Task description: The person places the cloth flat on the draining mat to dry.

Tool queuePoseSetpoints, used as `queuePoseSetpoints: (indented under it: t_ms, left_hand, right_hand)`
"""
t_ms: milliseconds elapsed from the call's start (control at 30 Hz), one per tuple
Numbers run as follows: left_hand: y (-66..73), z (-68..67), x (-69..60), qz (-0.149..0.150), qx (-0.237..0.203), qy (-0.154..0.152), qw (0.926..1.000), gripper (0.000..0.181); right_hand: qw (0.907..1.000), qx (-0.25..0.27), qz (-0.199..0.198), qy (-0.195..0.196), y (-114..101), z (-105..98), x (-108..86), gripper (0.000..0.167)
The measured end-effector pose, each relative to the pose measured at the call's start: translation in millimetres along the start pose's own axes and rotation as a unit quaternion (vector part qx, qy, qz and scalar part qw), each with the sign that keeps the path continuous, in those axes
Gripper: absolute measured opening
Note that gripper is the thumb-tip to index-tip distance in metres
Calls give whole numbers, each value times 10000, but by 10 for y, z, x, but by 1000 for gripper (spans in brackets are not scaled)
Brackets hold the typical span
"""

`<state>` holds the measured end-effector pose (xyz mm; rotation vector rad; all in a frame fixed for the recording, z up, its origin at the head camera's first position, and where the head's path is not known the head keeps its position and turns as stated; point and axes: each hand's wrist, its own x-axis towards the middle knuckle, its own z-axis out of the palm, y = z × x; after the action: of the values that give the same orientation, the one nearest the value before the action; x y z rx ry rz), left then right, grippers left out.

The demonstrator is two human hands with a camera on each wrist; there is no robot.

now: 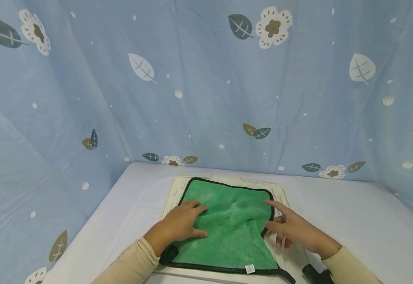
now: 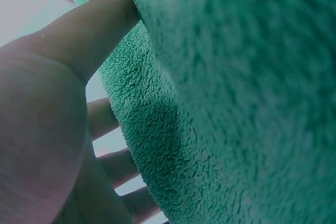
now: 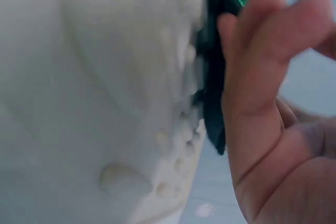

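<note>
A plush green towel (image 1: 227,225) with black edging and a small white tag (image 1: 250,269) lies spread, with a few wrinkles, over a cream plastic board (image 1: 281,193) with raised bumps. My left hand (image 1: 179,223) rests on the towel's left part, fingers and thumb spread; in the left wrist view the pile fills the space beyond the thumb (image 2: 79,30). At the towel's right border is my right hand (image 1: 289,225), its fingers loosely extended and pinching nothing. The right wrist view has those fingers (image 3: 257,66) beside the dark edging (image 3: 212,66), where contact is hard to judge.
Under the board is a white tabletop (image 1: 352,221). A blue curtain (image 1: 206,86) printed with leaves and flowers stands behind the table and along its sides. Black straps (image 1: 316,274) show at the wrists, and a loop of edging (image 1: 287,276) sticks out at the towel's near right corner.
</note>
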<state>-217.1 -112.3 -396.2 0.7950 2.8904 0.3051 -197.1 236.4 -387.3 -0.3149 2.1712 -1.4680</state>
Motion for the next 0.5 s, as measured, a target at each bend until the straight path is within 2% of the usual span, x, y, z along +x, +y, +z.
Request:
queuePoseSetpoints:
  t_ms: [100, 300, 367, 500]
  left_hand:
    - [-3, -2, 3, 31, 0, 24, 10000, 79]
    - [1, -2, 6, 29, -17, 36, 10000, 78]
    - [8, -1, 1, 12, -23, 23, 10000, 79]
    - [23, -16, -8, 8, -40, 10, 10000, 78]
  right_hand:
    - [9991, 19, -185, -381, -11, 59, -62, 68]
    - [9963, 248, -388, -729, -26, 172, -106, 65]
    - [9954, 267, -399, -826, -27, 196, -113, 56]
    - [9916, 168, -597, -1137, -20, 238, -117, 26]
